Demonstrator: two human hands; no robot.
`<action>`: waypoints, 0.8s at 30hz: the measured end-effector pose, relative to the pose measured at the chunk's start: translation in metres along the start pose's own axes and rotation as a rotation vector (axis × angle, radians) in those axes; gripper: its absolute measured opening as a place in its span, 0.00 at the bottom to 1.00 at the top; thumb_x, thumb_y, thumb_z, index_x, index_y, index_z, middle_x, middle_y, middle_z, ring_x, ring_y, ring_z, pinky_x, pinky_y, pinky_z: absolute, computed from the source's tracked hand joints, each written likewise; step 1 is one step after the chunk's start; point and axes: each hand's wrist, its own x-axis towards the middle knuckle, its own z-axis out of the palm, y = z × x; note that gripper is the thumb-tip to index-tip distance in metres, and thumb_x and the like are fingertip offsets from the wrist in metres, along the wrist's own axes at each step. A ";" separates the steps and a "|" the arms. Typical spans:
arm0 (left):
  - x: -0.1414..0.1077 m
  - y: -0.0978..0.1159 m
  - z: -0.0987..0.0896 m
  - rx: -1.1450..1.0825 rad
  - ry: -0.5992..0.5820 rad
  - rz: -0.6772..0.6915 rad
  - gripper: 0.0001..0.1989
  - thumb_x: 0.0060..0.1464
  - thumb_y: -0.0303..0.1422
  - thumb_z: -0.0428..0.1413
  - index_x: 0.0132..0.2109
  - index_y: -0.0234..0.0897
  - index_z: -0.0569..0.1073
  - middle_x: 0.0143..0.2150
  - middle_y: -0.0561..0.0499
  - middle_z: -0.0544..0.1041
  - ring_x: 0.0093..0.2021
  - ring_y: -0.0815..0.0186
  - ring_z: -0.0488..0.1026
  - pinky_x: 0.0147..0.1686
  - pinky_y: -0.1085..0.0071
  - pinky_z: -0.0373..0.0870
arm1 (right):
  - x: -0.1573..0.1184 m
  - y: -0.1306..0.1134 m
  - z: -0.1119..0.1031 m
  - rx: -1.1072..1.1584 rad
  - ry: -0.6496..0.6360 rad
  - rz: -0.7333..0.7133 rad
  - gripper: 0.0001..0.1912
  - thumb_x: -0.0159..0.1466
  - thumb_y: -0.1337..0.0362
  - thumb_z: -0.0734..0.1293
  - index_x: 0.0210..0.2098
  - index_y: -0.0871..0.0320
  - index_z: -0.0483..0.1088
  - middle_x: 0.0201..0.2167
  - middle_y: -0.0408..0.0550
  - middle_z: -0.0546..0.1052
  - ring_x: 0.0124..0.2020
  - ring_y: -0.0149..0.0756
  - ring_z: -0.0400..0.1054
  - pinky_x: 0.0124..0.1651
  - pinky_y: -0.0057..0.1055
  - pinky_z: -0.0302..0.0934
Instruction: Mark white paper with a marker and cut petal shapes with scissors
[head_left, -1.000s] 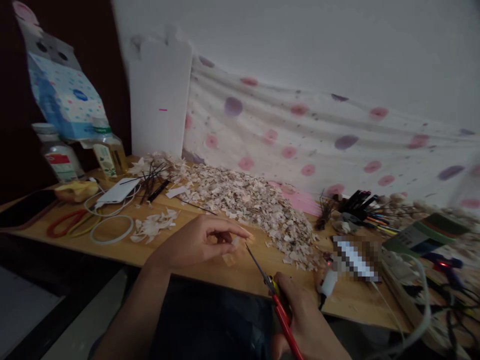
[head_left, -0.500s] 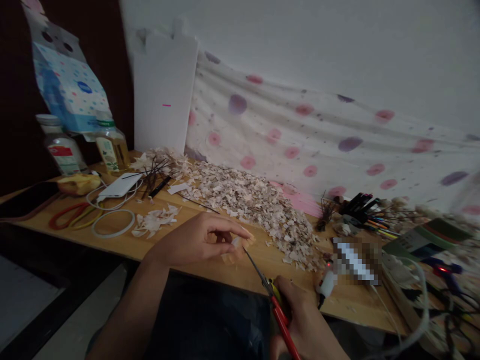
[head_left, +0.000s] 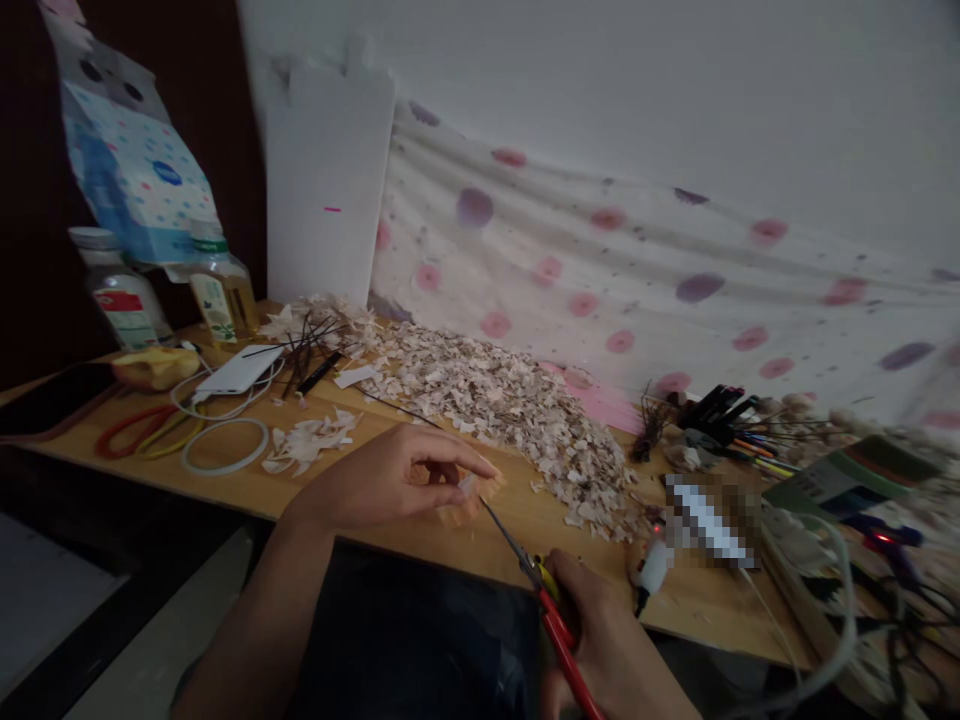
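My left hand [head_left: 386, 480] pinches a small pale flake [head_left: 469, 487] between thumb and fingertips above the wooden table [head_left: 540, 550]. My right hand [head_left: 600, 645] grips red-handled scissors [head_left: 555, 620], their thin blades reaching up to just below that flake. Loose orange-tan pieces [head_left: 459, 512] lie under my left fingers. Beyond both hands spreads a large heap of pale papery flakes [head_left: 495, 400]. Its far side rests against the cloth-draped wall.
A smaller flake pile [head_left: 307, 445] and dark twigs [head_left: 307, 350] lie at left, near a white power bank [head_left: 240, 370] and coiled cable [head_left: 225, 445]. Bottles [head_left: 120, 300] stand behind. Pens [head_left: 712, 410] and a power strip [head_left: 795, 540] crowd the right.
The scissor tips have shifted slightly left, closer under the pinched flake. The whole view has tilted a little as my head moved.
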 end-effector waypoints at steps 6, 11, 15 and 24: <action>0.001 -0.002 0.002 -0.011 -0.015 0.036 0.15 0.56 0.25 0.58 0.51 0.42 0.78 0.48 0.51 0.82 0.46 0.65 0.76 0.44 0.72 0.68 | 0.001 -0.001 -0.001 0.005 -0.046 0.003 0.32 0.34 0.73 0.79 0.26 0.52 0.53 0.24 0.37 0.70 0.27 0.35 0.61 0.26 0.25 0.54; 0.003 -0.002 0.004 -0.016 -0.019 0.036 0.16 0.56 0.24 0.58 0.51 0.40 0.78 0.49 0.51 0.81 0.48 0.65 0.77 0.45 0.73 0.68 | 0.002 0.001 0.000 -0.023 -0.022 -0.005 0.35 0.33 0.72 0.80 0.27 0.52 0.52 0.24 0.36 0.69 0.28 0.35 0.60 0.27 0.25 0.53; 0.005 -0.002 0.005 0.011 -0.028 0.015 0.16 0.56 0.24 0.58 0.51 0.41 0.78 0.48 0.51 0.82 0.47 0.64 0.77 0.45 0.72 0.68 | 0.002 0.003 -0.002 -0.048 -0.052 -0.030 0.29 0.38 0.69 0.78 0.27 0.52 0.54 0.26 0.38 0.70 0.28 0.35 0.59 0.28 0.26 0.53; 0.006 -0.001 0.007 0.028 -0.030 0.011 0.15 0.57 0.26 0.58 0.51 0.40 0.78 0.48 0.50 0.82 0.46 0.64 0.77 0.45 0.72 0.69 | 0.002 0.000 -0.002 0.015 -0.045 0.031 0.27 0.37 0.73 0.75 0.25 0.52 0.53 0.25 0.36 0.68 0.29 0.33 0.59 0.27 0.24 0.51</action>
